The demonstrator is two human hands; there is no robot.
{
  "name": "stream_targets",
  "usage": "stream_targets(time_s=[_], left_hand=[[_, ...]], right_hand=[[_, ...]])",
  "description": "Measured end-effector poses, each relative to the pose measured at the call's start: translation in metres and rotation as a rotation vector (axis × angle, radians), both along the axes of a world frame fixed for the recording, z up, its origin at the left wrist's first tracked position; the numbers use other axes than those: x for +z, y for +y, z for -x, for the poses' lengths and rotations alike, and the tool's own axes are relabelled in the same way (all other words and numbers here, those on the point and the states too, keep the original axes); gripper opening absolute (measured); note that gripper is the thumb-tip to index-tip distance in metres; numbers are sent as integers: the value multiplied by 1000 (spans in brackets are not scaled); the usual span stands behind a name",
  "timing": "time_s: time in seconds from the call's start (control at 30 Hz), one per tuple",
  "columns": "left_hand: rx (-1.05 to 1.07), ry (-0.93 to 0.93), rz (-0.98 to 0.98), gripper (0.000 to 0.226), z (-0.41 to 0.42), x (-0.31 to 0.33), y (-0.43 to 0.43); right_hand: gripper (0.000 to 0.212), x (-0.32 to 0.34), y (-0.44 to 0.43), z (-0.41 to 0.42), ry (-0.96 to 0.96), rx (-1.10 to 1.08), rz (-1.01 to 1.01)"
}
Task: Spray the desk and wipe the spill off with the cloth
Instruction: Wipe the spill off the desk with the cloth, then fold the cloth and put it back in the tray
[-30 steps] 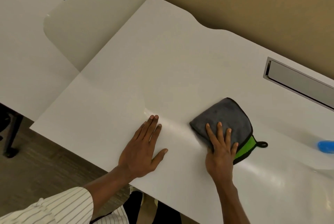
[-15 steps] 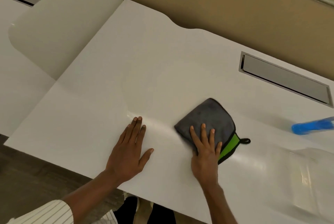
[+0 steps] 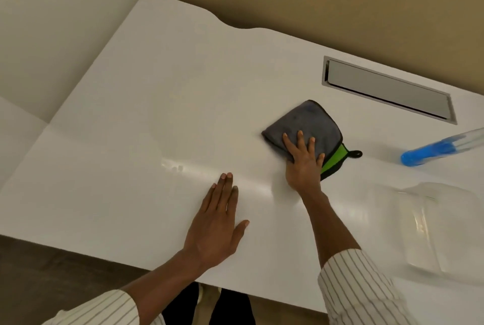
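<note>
The grey-and-green cloth [image 3: 306,120] lies flat on the white table [image 3: 183,75], right of centre. My right hand [image 3: 303,165] presses it down with fingers straight and spread. The spill [image 3: 175,166], a wet streak with droplets, runs leftward from the cloth along the table. My left hand [image 3: 214,230] rests flat, fingers together, its tips on that streak. I judge the wipe must sweep left, and the left hand lies in its path.

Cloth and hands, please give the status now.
Right hand flat on grey cloth, pressing it to desk. Left hand flat on desk, holding nothing. Droplets left of cloth, past left hand's fingertips.
</note>
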State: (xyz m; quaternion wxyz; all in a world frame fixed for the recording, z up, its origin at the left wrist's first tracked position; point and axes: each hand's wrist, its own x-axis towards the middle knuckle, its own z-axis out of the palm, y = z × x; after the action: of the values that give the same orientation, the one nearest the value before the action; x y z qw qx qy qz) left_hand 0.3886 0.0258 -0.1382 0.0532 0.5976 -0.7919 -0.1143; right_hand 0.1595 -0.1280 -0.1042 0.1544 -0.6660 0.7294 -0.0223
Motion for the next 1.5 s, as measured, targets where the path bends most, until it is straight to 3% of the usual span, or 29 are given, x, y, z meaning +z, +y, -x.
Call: stream_targets(time_s=[0.27, 0.6, 0.83, 0.93, 1.03, 1.2, 1.27, 1.43, 1.5], left_hand=[[-12, 11, 8, 86, -5, 0, -5], [-23, 54, 23, 83, -9, -1, -2], [-28, 88, -42, 82, -12, 4, -5], [-32, 129, -122, 80, -16, 19, -11], [-22, 309, -267, 77, -22, 36, -19], [207, 623, -365, 53, -38, 68, -28], [309, 746, -454, 57, -41, 88, -31], [468, 1095, -811, 81, -44, 130, -41], [441, 1334, -1039, 63, -44, 147, -43]], right_hand=[[89, -11, 127, -26, -61, 37, 126], [77, 0, -7, 13, -18, -39, -12], [82, 6, 57, -19, -18, -13, -1], [81, 15, 102, -37, -166, 2, -19], [75, 39, 135, -44, -420, -35, -88], [50, 127, 151, -56, -861, -368, -137], [33, 163, 154, -57, -975, -502, -174], [27, 227, 162, -44, -1338, -697, -170], [29, 239, 163, -36, -1418, -744, -156]])
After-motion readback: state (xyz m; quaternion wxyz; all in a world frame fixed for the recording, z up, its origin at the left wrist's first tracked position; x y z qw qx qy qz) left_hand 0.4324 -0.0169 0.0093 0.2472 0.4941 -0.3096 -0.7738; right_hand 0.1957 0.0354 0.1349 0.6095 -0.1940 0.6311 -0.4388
